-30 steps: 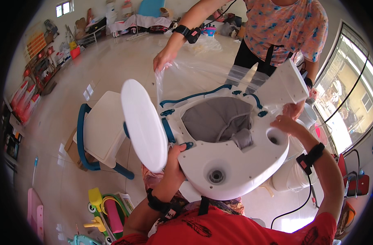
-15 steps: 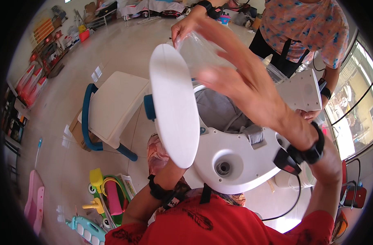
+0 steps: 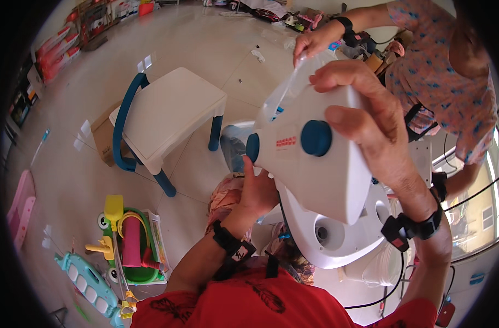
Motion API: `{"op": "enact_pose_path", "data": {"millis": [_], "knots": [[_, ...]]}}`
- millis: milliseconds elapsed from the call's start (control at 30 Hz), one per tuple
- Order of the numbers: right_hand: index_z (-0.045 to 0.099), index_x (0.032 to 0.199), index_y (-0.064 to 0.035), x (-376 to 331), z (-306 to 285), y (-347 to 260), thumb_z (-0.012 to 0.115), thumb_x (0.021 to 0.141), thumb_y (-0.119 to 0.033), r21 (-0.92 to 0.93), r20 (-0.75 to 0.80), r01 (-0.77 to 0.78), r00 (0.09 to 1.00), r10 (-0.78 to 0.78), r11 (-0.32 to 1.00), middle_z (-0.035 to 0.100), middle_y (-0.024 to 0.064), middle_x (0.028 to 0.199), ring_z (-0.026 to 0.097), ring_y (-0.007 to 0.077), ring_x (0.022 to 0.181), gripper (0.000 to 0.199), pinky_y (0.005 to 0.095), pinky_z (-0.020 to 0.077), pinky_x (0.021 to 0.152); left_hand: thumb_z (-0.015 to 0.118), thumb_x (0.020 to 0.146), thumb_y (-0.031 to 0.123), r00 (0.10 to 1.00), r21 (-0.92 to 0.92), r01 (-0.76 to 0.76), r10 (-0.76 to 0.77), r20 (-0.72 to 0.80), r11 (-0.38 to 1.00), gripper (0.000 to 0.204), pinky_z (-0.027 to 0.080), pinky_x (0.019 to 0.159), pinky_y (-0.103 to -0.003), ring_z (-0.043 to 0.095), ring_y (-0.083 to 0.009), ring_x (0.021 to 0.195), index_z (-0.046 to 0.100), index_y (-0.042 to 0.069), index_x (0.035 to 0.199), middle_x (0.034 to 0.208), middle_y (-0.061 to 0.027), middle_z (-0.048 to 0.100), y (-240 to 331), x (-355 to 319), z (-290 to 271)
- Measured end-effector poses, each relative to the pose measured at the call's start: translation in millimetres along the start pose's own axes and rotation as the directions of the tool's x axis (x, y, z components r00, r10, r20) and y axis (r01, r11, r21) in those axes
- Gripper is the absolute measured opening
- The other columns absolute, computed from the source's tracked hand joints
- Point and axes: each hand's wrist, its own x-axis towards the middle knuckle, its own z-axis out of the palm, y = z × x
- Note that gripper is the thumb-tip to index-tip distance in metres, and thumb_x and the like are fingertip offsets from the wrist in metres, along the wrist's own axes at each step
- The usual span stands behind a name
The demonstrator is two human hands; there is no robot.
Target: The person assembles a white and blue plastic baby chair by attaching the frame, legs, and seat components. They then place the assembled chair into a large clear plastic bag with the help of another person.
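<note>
A white plastic panel [image 3: 315, 180] with two round blue knobs is held up in front of me, its knobbed face toward me. My right hand [image 3: 375, 115] grips its upper right end, thumb on the face and fingers over the edge. From below, my left hand [image 3: 257, 194] supports the lower left side, its thumb by the left blue knob [image 3: 253, 147]; its other fingers are partly hidden. Under the panel stands a white baby-walker-like base [image 3: 345, 249] with a round recess, largely covered by the panel. A co-worker's hand [image 3: 310, 44] holds a clear plastic bag [image 3: 287, 90] just behind the panel.
To the left stands a small white table [image 3: 173, 112] with blue legs, a cardboard box [image 3: 103, 136] beside it. Nearer lie a green toy tub [image 3: 145, 273] and a turquoise toy keyboard [image 3: 91, 281]. A white bucket [image 3: 372, 268] stands beyond the base; a cable hangs from my right wrist.
The panel has turned from edge-on to show its knobbed face and moved right. My right hand has come onto it. The co-worker's hand and bag have shifted right in view.
</note>
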Motion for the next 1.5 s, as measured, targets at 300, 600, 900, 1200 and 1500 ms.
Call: {"op": "enact_pose_path", "data": {"millis": [300, 600, 900, 1200, 1500], "knots": [[0.064, 0.104, -0.0026, 76.6, -15.0, 43.1, 0.060, 0.091, -0.011, 0.175, 0.196, -0.370, 0.921, 0.336, 0.912, 0.066, 0.0115, 0.118, 0.066, 0.0169, 0.100, 0.016, 0.0304, 0.0567, 0.085, 0.079, 0.087, 0.046, 0.999, 0.051, -0.036, 0.036, 0.003, 0.998, 0.075, 0.049, 0.109, -0.042, 0.059, -0.0237, 0.123, 0.041, 0.020, 0.146, 0.132, -0.0068, 0.059, -24.9, 7.5, -12.6], [0.070, 0.108, -0.0046, 96.3, -33.9, 86.1, 0.060, 0.087, -0.012, 0.192, 0.207, -0.322, 0.937, 0.283, 0.927, 0.070, 0.0041, 0.108, 0.069, 0.0196, 0.096, 0.025, 0.0326, 0.0588, 0.086, 0.079, 0.086, 0.052, 0.987, 0.056, -0.135, 0.139, -0.084, 0.989, 0.075, 0.052, 0.103, -0.043, 0.063, -0.0247, 0.114, 0.045, 0.017, 0.143, 0.122, -0.0084, 0.063, -18.5, 1.3, -2.8], [0.057, 0.128, -0.0040, 38.3, -8.5, 63.1, 0.057, 0.097, -0.040, -0.401, 0.107, 0.172, 0.984, -0.140, 0.900, 0.058, 0.0136, 0.126, 0.057, 0.0347, 0.118, 0.047, 0.0367, 0.0466, 0.103, 0.069, 0.092, 0.057, 0.982, 0.068, -0.144, 0.151, -0.111, 0.987, 0.070, 0.053, 0.102, -0.043, 0.066, -0.0283, 0.114, 0.055, 0.003, 0.136, 0.125, -0.0143, 0.067, -20.7, 2.1, 10.1], [0.026, 0.155, 0.0007, -174.1, 40.6, -22.7, 0.091, 0.073, -0.039, -0.647, 0.406, 0.115, 0.889, 0.212, 0.753, 0.044, 0.0300, 0.151, 0.053, 0.0488, 0.128, 0.113, 0.0543, 0.0460, 0.103, 0.064, 0.094, 0.059, 0.986, -0.046, -0.117, 0.111, -0.128, 0.992, 0.064, 0.053, 0.101, -0.042, 0.068, -0.0278, 0.108, 0.065, 0.001, 0.121, 0.116, -0.0144, 0.072, -27.7, 17.7, 12.8], [0.053, 0.133, 0.0010, -195.6, 7.1, 1.3, 0.092, 0.058, -0.015, -0.739, 0.060, -0.135, 0.963, 0.264, 0.660, 0.061, 0.0208, 0.105, 0.062, 0.0411, 0.095, 0.086, 0.0502, 0.0505, 0.085, 0.060, 0.099, 0.010, 0.955, 0.654, -0.062, 0.235, -0.181, 0.754, 0.046, 0.056, 0.095, -0.044, 0.066, -0.0284, 0.115, 0.050, 0.007, 0.144, 0.132, -0.0128, 0.060, 2.2, -24.3, -25.7]]}}
